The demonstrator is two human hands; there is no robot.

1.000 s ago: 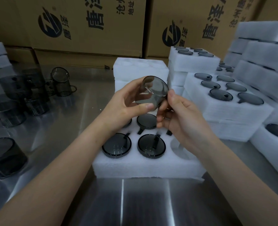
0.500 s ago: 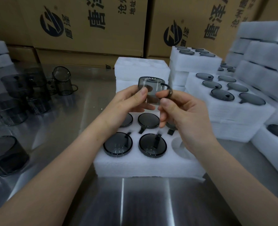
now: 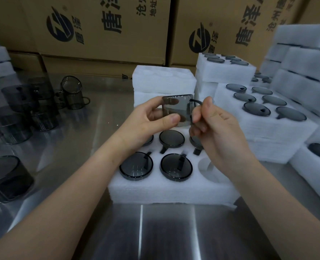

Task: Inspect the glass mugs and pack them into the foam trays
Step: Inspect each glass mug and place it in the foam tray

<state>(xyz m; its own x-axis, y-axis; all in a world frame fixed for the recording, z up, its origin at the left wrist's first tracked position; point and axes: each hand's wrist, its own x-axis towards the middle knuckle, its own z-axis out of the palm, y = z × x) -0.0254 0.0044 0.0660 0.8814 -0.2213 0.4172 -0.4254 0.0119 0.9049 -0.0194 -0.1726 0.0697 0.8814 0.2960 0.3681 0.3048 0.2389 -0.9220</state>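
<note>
Left hand (image 3: 149, 119) grips the mug (image 3: 176, 109) by its body, right hand (image 3: 219, 132) pinches its handle, above the foam tray (image 3: 166, 188) toward the tabletop (image 3: 91, 128) front edge; inspection seems under way, next comes lowering it into the tray's near-right empty hole (image 3: 206, 168)

Shiny stainless steel counter (image 3: 80, 147). Centre, near edge: white foam tray with round pockets (image 3: 170, 192), lying flat. Left: cluster of loose smoked-grey glass mugs (image 3: 13, 128), plus another dark glass mug (image 3: 5, 177) at the near left edge. Just behind the tray: stack of white foam blocks (image 3: 163, 81). Right: stacked foam trays holding grey mugs (image 3: 268, 132).
</note>
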